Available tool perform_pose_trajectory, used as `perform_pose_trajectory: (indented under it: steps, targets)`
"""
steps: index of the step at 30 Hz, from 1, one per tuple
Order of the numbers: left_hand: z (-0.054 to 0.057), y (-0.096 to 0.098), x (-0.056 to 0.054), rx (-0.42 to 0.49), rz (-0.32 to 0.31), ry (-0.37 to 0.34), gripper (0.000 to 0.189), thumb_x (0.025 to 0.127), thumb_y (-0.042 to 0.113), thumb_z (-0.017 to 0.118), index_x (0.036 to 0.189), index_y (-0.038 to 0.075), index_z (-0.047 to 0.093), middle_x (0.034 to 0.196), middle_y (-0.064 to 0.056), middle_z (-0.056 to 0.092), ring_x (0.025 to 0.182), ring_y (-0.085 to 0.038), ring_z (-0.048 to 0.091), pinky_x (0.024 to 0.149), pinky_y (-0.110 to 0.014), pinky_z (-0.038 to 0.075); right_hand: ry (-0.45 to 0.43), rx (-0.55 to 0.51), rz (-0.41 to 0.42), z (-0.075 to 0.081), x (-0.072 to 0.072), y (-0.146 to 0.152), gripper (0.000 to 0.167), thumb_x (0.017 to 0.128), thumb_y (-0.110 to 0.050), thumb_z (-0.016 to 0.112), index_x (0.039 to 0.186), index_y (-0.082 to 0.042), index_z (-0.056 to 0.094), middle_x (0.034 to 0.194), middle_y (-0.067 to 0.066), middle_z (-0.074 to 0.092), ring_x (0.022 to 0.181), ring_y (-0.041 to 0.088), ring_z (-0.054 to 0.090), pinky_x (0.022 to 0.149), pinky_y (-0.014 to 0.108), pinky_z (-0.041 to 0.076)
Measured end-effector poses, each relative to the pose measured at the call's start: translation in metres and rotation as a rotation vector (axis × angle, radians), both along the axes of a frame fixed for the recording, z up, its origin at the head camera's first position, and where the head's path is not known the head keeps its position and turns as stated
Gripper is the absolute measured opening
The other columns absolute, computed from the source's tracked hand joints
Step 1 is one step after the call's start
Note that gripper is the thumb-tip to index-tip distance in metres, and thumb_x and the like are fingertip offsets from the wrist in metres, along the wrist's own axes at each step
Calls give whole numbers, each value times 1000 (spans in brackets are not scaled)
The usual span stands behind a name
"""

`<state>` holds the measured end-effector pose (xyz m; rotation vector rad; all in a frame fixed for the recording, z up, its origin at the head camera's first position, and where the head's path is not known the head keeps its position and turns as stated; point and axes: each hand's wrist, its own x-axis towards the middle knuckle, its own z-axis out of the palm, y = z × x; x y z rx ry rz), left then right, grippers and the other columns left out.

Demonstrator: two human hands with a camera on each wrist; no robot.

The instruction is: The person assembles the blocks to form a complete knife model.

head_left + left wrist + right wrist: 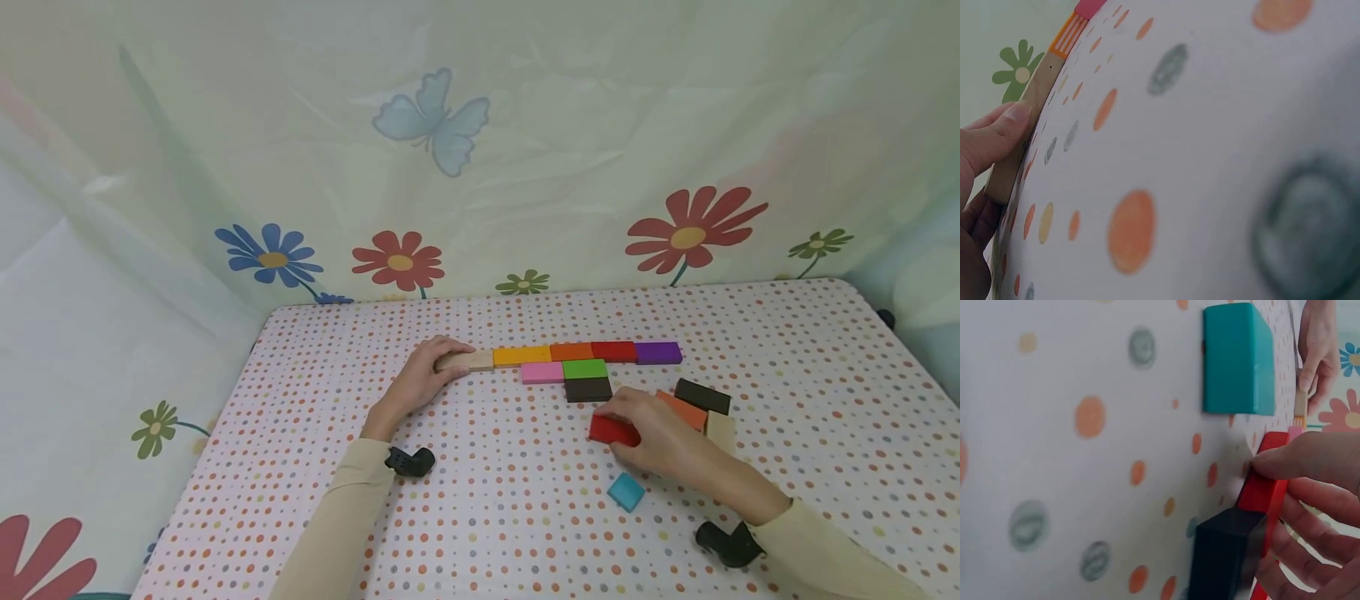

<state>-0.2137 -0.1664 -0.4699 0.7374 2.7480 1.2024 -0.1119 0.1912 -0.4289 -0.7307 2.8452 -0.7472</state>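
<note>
Across the tabletop [487,492], narrowly parted left fingers [448,343] pinch a pale block [482,360], apparently steadying the row [573,352] to their right, while right fingers [1316,528] likewise pinch a red block [611,431].

The left hand [420,379] partly covers the pale block [480,360]; the right hand [660,433] partly hides the red block [611,429] and orange block [686,410]. The near edge crops both sleeves [337,517].

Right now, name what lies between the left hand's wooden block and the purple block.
In the head view, a yellow block, an orange block, then a red block fill the row from the wooden block to the purple block.
</note>
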Motion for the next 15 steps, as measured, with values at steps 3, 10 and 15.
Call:
perform_pose_trajectory:
  steps: [3, 10, 15]
  targets:
    - [1, -1, 0, -3, 4, -1, 31, 101, 15, 71, 132, 11, 71, 132, -10, 66, 122, -29, 59, 109, -48, 44, -1, -9, 20, 5, -1, -4, 40, 78, -4, 90, 116, 0, 76, 105, 6, 66, 89, 18, 60, 75, 36, 60]
    - [1, -1, 0, -1, 2, 8, 31, 101, 16, 71, 132, 11, 72, 132, -10, 67, 122, -29, 60, 108, -49, 44, 40, -57, 48, 23, -16, -31, 39, 82, -2, 87, 119, -3, 76, 111, 9, 67, 101, 26, 63, 86, 46, 60]
    - [0, 0, 0, 7, 4, 15, 31, 100, 15, 72, 131, 11, 72, 132, -10, 67, 122, -30, 59, 108, -51, 43, 65, -90, 96, 22, -37, -47, 41, 83, -1, 88, 122, -3, 76, 108, 9, 65, 98, 25, 60, 84, 41, 60]
